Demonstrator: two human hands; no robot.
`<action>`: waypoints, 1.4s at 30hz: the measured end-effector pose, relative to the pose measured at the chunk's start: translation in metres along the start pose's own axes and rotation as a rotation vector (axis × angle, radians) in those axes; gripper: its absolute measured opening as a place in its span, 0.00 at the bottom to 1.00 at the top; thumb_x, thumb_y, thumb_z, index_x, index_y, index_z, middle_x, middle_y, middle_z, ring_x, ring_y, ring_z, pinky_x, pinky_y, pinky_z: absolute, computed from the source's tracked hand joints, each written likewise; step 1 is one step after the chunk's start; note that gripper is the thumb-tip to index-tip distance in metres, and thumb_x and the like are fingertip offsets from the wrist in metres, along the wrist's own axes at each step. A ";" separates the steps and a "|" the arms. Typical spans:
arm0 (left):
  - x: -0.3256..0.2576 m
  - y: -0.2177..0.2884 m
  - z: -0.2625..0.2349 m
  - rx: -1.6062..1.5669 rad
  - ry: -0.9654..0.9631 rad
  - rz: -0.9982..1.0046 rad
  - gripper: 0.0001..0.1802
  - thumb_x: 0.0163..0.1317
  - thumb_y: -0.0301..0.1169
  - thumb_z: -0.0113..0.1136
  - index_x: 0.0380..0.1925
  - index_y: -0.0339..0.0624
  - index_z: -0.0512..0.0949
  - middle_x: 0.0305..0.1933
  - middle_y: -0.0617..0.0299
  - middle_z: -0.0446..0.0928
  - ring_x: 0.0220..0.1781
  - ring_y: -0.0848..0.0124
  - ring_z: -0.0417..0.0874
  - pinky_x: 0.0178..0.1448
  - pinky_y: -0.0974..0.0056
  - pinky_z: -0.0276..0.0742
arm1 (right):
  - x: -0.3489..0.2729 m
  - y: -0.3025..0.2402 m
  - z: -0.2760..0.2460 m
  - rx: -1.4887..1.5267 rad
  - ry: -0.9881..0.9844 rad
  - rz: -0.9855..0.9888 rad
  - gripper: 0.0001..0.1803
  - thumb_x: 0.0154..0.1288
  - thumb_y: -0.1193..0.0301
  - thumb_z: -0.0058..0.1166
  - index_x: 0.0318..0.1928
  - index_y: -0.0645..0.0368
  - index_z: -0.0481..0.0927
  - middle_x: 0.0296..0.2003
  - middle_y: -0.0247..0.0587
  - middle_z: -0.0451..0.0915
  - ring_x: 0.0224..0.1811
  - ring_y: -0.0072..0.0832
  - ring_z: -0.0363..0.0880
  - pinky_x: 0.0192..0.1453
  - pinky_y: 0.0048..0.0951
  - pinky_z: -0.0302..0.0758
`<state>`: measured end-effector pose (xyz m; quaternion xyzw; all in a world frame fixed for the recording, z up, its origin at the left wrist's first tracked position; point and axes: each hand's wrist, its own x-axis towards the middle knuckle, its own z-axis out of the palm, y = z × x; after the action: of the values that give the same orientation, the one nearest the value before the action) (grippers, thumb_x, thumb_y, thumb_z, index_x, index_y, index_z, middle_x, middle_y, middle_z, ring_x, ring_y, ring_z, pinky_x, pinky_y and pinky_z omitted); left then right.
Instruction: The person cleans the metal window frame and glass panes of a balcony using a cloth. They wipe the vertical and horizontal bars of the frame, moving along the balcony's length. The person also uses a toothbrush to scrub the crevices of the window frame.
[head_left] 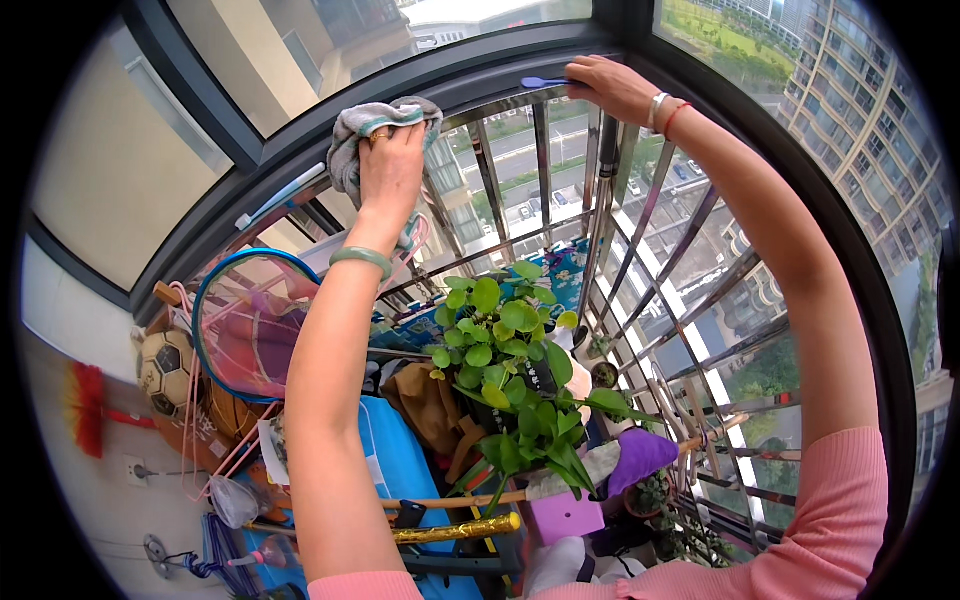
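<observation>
A crumpled grey cloth (352,125) with teal stripes is bunched under the fingers of my left hand (393,170), against the dark window frame (470,95). My right hand (615,88) reaches to the frame near its corner, fingers closed on a slim blue plastic tool (545,83). The tool's flat end points left along the frame; the rest is hidden by my fingers, so its exact kind is unclear. Left of the cloth, a white and blue stick-like tool (283,196) rests on the sill.
Metal railing bars (545,150) stand outside the frame, high above a street. Below my arms is a leafy green plant (505,340). A blue-rimmed net (205,330), a football (168,372), a blue case (385,440) and a gold-wrapped stick (460,528) crowd the lower area.
</observation>
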<state>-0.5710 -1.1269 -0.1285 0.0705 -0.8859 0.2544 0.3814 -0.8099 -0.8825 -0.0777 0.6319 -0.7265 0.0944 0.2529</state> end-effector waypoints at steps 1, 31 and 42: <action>-0.002 -0.001 0.001 -0.014 -0.042 -0.019 0.25 0.51 0.29 0.60 0.52 0.46 0.74 0.52 0.64 0.75 0.55 0.60 0.71 0.57 0.54 0.66 | 0.014 -0.011 0.010 -0.009 -0.001 -0.017 0.12 0.66 0.63 0.48 0.40 0.59 0.70 0.37 0.43 0.74 0.46 0.40 0.74 0.48 0.38 0.73; -0.002 -0.002 0.007 0.014 0.065 -0.058 0.17 0.54 0.28 0.53 0.46 0.48 0.76 0.47 0.65 0.76 0.52 0.61 0.74 0.52 0.53 0.68 | 0.065 -0.060 0.065 0.024 0.343 0.071 0.05 0.60 0.76 0.50 0.37 0.56 0.76 0.37 0.37 0.74 0.44 0.36 0.76 0.48 0.34 0.75; 0.002 0.006 0.002 -0.026 -0.081 -0.128 0.18 0.56 0.28 0.50 0.48 0.49 0.77 0.48 0.63 0.77 0.54 0.61 0.73 0.54 0.49 0.68 | 0.124 -0.149 0.020 0.054 0.557 -0.293 0.05 0.56 0.70 0.54 0.33 0.53 0.79 0.34 0.32 0.77 0.42 0.31 0.75 0.49 0.31 0.73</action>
<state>-0.5757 -1.1224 -0.1307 0.1320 -0.8976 0.2148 0.3617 -0.6800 -1.0266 -0.0616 0.6863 -0.5277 0.2454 0.4362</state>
